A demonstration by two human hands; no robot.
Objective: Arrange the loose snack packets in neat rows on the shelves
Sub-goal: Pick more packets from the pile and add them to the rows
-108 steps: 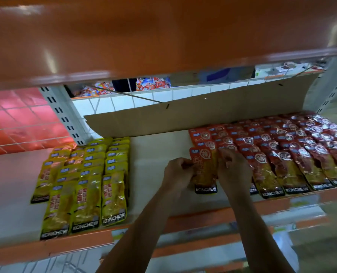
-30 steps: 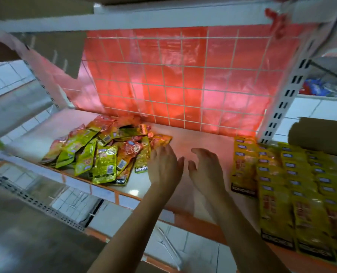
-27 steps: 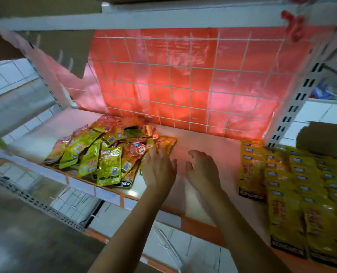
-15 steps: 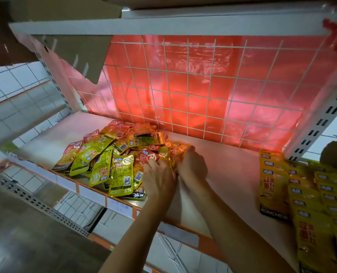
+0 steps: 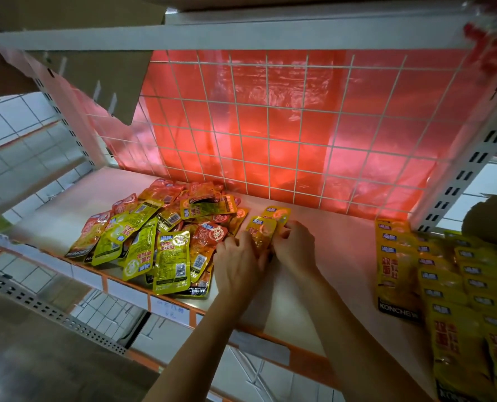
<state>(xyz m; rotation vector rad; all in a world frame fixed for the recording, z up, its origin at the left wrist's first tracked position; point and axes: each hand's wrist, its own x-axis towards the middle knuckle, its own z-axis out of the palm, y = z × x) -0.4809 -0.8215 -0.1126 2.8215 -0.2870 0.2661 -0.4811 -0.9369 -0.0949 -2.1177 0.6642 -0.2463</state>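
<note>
Orange packets are being pinched in the curled fingers of the left hand and right hand, just right of the pile. Packets at the pile's front are being risked: a careless drag could tip them over the shelf edge. Bare room is being left right of the pile.

Backlight glows through the translucent red plastic sheet, brightest low down, tinting the pale shelf board pink. Glare flecks the glossy heap of loose snack packets. The rows of yellow packets at right look smeared; the lower left is dim and soft. Straight edges bow near the margins.
</note>
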